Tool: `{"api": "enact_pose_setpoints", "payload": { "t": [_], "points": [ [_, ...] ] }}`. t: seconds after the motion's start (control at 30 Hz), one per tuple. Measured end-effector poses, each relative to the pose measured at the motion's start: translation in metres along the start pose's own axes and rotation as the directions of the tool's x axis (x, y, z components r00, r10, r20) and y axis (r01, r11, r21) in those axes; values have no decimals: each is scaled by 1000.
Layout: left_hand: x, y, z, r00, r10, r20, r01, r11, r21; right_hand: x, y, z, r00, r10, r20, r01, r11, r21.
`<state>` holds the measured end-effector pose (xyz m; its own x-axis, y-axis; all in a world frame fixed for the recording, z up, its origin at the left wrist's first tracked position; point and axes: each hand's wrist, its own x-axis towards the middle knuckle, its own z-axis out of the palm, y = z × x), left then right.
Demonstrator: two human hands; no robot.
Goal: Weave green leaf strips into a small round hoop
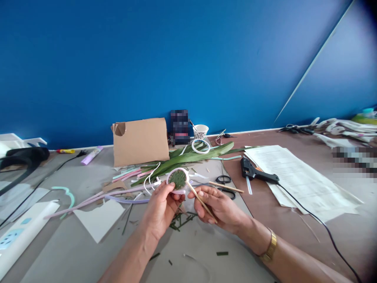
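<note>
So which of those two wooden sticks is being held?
The stick gripped in the right hand, slanting; the other stick lies just beyond that hand, with no fingers around it.

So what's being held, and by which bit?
The left grip holds a green, pink-rimmed disc by its lower edge, thumb lapping onto its face; the right grip holds a wooden stick around its middle.

One head-worn view, from behind left hand (160,208) and right hand (219,206), facing forward and down, close above the worktable (265,210), blue wall (188,59) beyond.
</note>
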<state>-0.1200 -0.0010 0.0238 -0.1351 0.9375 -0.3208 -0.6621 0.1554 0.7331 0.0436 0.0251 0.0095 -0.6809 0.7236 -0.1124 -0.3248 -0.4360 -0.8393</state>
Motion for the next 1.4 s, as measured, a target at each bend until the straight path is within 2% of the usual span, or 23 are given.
{"api": "enact_pose_setpoints", "payload": {
  "t": [0.1, 0.2, 0.3, 0.47, 0.57, 0.7, 0.83, 0.93, 1.1, 1.17, 1.2, 1.3, 1.4],
  "points": [
    [0, 0, 0, 1000, -21, -3, 21, 1000, -15, 0, -3, -3, 996, 67, 62, -76, 984, 159],
    [0, -1, 0, 999, -31, -4, 31, 999, -32, -1, -5, -7, 989, 82, 120, -111, 959, 259],
    [0, -1, 1, 1000, -30, 4, 30, 999, -27, -2, -6, -10, 983, 85, 165, -132, 945, 299],
    [-3, 0, 4, 998, -34, 48, 34, 999, -10, -3, -4, -11, 984, 82, 161, -128, 945, 300],
    [-3, 0, 4, 999, -37, 25, 37, 999, -13, -2, -1, -9, 985, 81, 150, -112, 971, 213],
    [-1, -1, 3, 1000, -23, 11, 24, 1000, -18, 0, 1, -4, 998, -43, 37, 45, 997, -61],
    [0, -2, 2, 999, -43, 5, 43, 999, -30, 3, 1, 0, 969, -224, -103, 167, 903, -395],
    [-1, -3, 1, 998, -54, 16, 55, 998, -35, 4, 2, 1, 948, -283, -145, 183, 859, -479],
    [-1, -4, 2, 999, -32, -19, 31, 999, -18, 2, 5, -2, 957, -256, -138, 145, 832, -536],
    [-1, -4, 3, 998, -12, -54, 12, 1000, -7, 0, 7, -3, 940, -315, -132, 162, 751, -640],
    [-1, -4, 3, 997, -3, -72, 3, 1000, -4, -1, 7, -3, 921, -371, -116, 180, 673, -718],
    [-1, -5, 4, 995, -4, -102, 2, 1000, -23, -4, 7, -3, 831, -557, 2, 229, 338, -913],
    [-2, -5, 4, 995, -34, -89, 29, 998, -59, -5, 7, -3, 725, -672, 152, 244, 43, -969]
  ]
}}
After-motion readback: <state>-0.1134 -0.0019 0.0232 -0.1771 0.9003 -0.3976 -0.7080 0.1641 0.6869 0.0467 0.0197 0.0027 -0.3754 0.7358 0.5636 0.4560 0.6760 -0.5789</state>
